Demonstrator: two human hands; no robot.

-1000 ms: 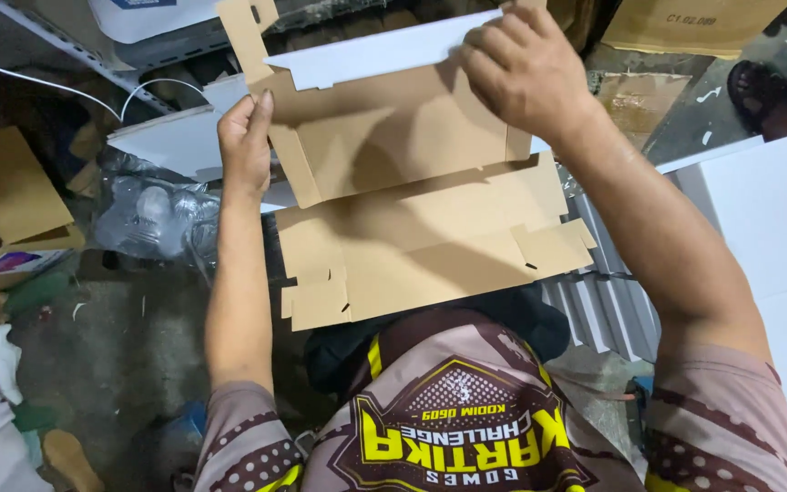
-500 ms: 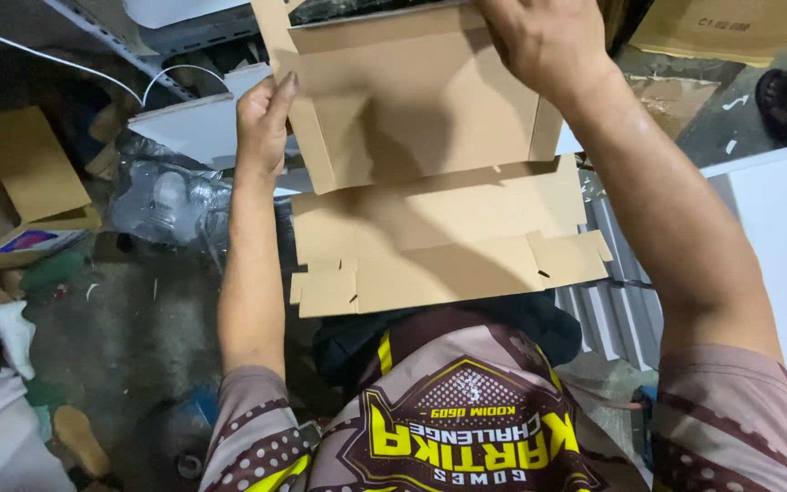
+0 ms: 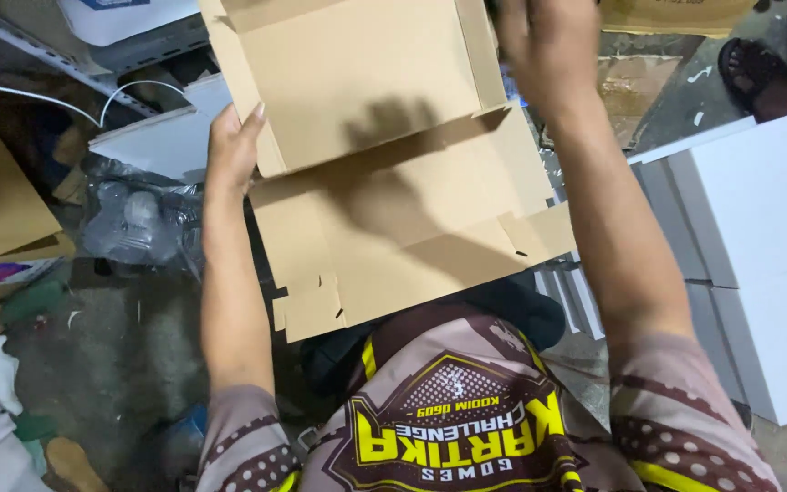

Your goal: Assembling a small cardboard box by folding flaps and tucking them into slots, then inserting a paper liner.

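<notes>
A brown cardboard box blank (image 3: 384, 228) is held up in front of me, its upper half folded into a tray with raised side walls, its lower panel and flaps hanging toward my lap. My left hand (image 3: 234, 150) grips the left side wall of the tray. My right hand (image 3: 548, 50) is blurred at the box's upper right, next to the right side wall. It casts a spread-finger shadow on the cardboard. Whether it touches the box is unclear.
A stack of flat white boxes (image 3: 758, 255) lies at my right. A clear plastic bag (image 3: 138, 223) and brown cardboard pieces (image 3: 2, 200) lie at the left. A white board (image 3: 157, 137) leans behind. A sandalled foot (image 3: 776, 55) shows top right.
The box has come up and nearer, and its side walls now stand up. My right hand has shifted from the top edge to the upper right corner. My left hand has stayed on the left wall.
</notes>
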